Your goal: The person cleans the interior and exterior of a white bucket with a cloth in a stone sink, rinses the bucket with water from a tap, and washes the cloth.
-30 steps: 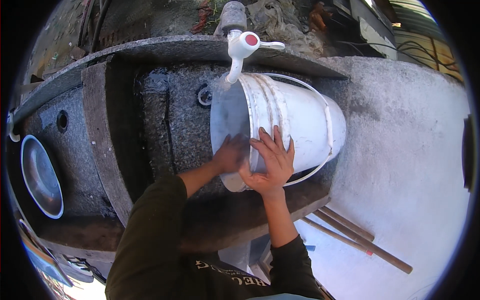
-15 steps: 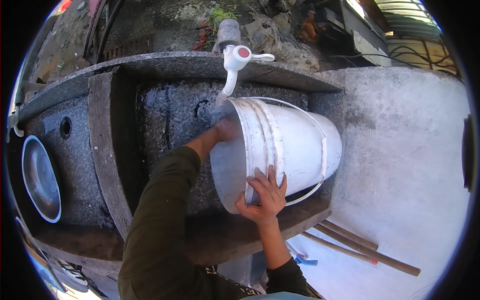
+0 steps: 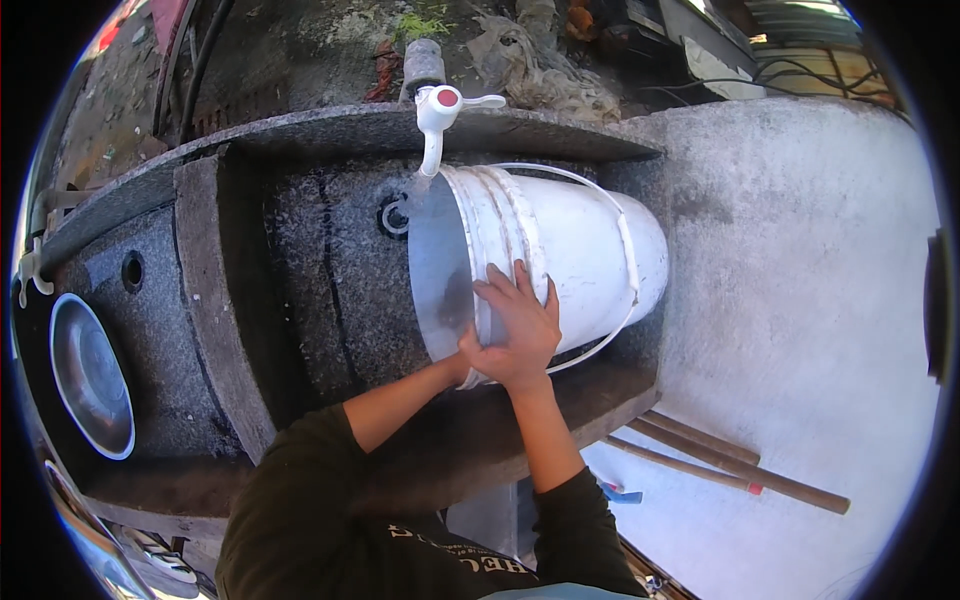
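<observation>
A white plastic bucket (image 3: pixel 590 240) lies on its side in the stone sink, its mouth facing left under the white tap (image 3: pixel 436 125). My right hand (image 3: pixel 518 330) grips the near part of the bucket's rim, its fingers spread over the ribbed outside and the thumb at the lip. My left hand (image 3: pixel 466 350) reaches into the mouth at the near edge, beside the right thumb. Its fingers are hidden inside the bucket and behind the right hand, so whether they hold anything cannot be seen. The wire handle (image 3: pixel 628 250) hangs round the bucket's body.
A stone divider (image 3: pixel 215 290) separates this basin from a left one, where a metal bowl (image 3: pixel 92 375) leans by a drain hole (image 3: pixel 132 270). A drain fitting (image 3: pixel 393 215) lies left of the bucket. White wall (image 3: pixel 800 250) at right; wooden poles (image 3: pixel 740 470) below it.
My left hand has moved from deep at the far side of the bucket's mouth to its near edge. My right hand still holds the rim. The whole view has shifted slightly.
</observation>
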The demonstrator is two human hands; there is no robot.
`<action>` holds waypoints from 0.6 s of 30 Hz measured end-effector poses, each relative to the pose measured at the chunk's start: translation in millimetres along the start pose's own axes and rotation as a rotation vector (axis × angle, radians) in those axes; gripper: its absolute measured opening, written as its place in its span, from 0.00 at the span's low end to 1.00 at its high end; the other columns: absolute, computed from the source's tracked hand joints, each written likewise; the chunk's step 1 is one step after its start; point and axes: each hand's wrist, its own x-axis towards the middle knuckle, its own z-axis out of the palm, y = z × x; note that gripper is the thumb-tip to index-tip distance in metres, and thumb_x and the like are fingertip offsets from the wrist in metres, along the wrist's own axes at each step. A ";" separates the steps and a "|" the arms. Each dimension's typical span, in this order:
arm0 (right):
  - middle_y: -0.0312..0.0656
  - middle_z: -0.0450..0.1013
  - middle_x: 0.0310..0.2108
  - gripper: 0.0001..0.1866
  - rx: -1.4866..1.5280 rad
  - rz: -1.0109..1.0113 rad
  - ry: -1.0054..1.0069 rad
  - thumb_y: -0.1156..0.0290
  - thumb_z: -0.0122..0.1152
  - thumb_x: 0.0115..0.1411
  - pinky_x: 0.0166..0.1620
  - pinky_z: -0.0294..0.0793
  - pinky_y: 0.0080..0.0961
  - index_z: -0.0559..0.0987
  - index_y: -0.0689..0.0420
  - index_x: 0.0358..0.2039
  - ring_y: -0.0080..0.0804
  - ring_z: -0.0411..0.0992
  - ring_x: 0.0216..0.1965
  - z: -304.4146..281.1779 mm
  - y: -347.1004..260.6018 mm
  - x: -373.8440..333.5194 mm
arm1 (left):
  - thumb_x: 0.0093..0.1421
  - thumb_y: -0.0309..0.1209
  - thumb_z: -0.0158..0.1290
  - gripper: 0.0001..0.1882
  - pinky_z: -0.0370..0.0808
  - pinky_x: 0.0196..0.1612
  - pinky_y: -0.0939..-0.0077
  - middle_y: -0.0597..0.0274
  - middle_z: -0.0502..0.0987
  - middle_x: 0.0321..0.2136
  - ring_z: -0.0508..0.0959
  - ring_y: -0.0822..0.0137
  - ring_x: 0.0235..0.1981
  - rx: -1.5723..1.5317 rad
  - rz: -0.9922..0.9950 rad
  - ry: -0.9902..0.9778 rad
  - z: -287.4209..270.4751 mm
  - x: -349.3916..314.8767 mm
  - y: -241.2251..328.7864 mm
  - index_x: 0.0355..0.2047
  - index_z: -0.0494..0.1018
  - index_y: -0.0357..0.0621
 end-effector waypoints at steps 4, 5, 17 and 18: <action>0.35 0.73 0.40 0.19 -0.043 0.023 -0.007 0.65 0.59 0.36 0.53 0.54 0.47 0.77 0.49 0.34 0.42 0.69 0.47 -10.3 -6.1 -23.2 | 0.49 0.35 0.45 0.23 0.52 0.57 0.53 0.44 0.68 0.45 0.63 0.53 0.52 1.199 0.432 -0.332 -62.7 50.4 28.3 0.44 0.67 0.34; 0.35 0.73 0.40 0.19 -0.036 0.007 -0.003 0.65 0.59 0.36 0.53 0.54 0.47 0.77 0.49 0.34 0.42 0.69 0.47 -7.5 -8.9 -26.9 | 0.50 0.34 0.45 0.20 0.53 0.56 0.53 0.46 0.70 0.42 0.67 0.54 0.48 1.426 0.452 -0.385 -92.2 84.3 27.0 0.42 0.68 0.35; 0.56 0.50 0.56 0.31 -0.147 0.219 0.363 0.72 0.58 0.43 0.57 0.44 0.55 0.63 0.54 0.51 0.62 0.42 0.59 32.8 -23.1 -151.9 | 0.50 0.36 0.46 0.21 0.65 0.50 0.60 0.51 0.71 0.43 0.71 0.52 0.42 1.503 0.394 -0.159 -53.7 43.4 31.1 0.43 0.70 0.42; 0.56 0.50 0.56 0.31 -0.143 0.217 0.355 0.72 0.58 0.43 0.57 0.44 0.55 0.63 0.54 0.51 0.62 0.42 0.59 27.3 -21.7 -143.0 | 0.50 0.38 0.46 0.21 0.66 0.48 0.61 0.51 0.71 0.43 0.71 0.51 0.42 1.381 0.370 -0.081 -39.2 29.4 29.6 0.44 0.69 0.42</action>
